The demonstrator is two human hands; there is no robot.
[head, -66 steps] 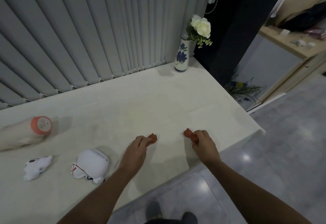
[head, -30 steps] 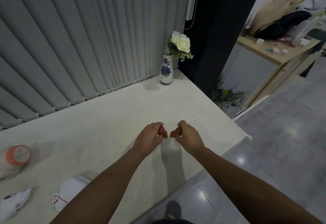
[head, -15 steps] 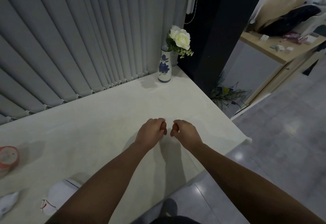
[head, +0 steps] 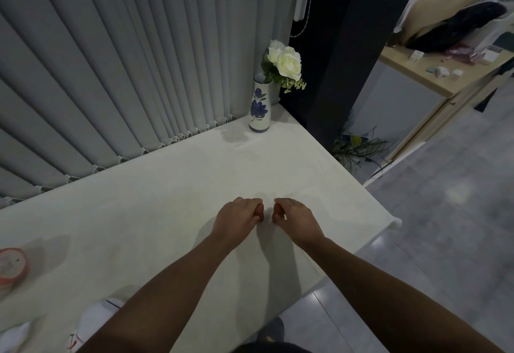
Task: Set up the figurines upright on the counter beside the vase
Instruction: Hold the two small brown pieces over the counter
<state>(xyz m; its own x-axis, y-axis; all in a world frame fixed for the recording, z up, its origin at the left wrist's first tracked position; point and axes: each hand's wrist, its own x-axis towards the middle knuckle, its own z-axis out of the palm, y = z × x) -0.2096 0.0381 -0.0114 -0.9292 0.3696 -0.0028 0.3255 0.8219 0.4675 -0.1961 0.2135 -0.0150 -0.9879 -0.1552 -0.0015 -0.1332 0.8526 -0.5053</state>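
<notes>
A: Figurines: a white figurine [head: 91, 322] lies on the worktop [head: 167, 213] behind and left of the left hand [head: 237, 217], another [head: 14, 336] further left.

B: And in the hands?

A: Each hand is curled around something small and reddish; the left hand's piece [head: 260, 213] peeks out at the fingertips. The right hand [head: 294, 217] hides most of its own.

B: Where's the vase [head: 260, 108]?

A: Well ahead of both hands, almost straight forward, at the worktop's far corner. Neither hand looks clearly nearer.
</notes>
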